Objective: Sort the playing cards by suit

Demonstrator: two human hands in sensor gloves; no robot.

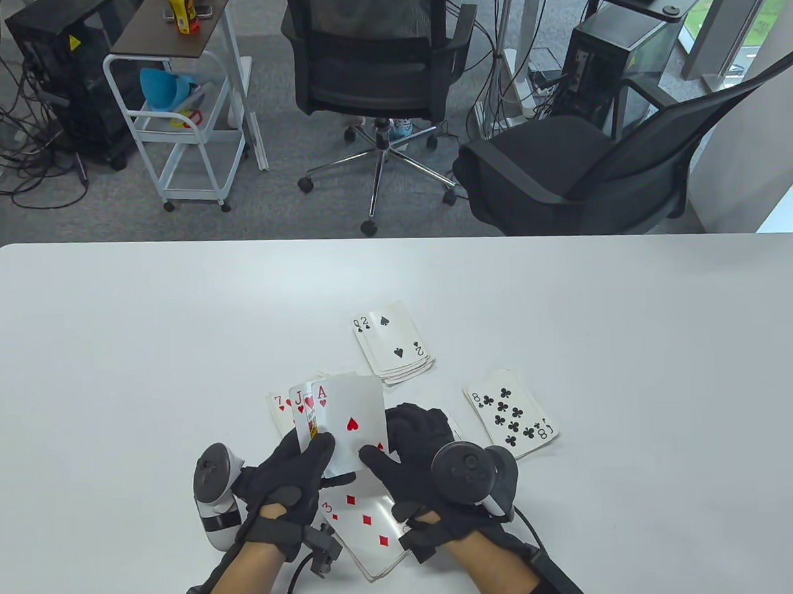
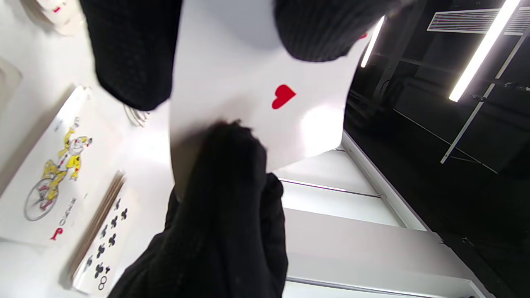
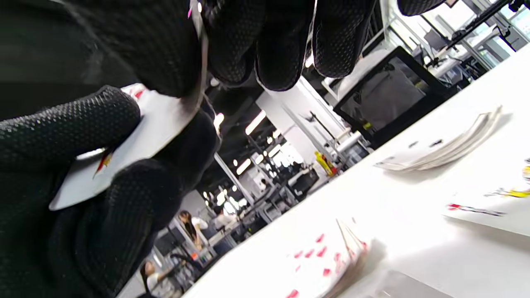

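Table view: left hand (image 1: 292, 473) holds a hearts fan above the worktop (image 1: 113, 359), right hand (image 1: 408, 452) pinches the ace (image 1: 352, 428); a loose pinch risks dropping it onto the diamonds (image 1: 362, 525).

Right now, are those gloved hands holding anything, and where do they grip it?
Yes. The left hand pinches a fan of hearts cards at its lower edge; the right hand grips the ace's lower right corner.

Lay on a white table (image 1: 145, 358): spade pile (image 1: 393, 343), club pile (image 1: 511, 418), diamond pile (image 1: 369, 528), a joker card (image 2: 49, 174).
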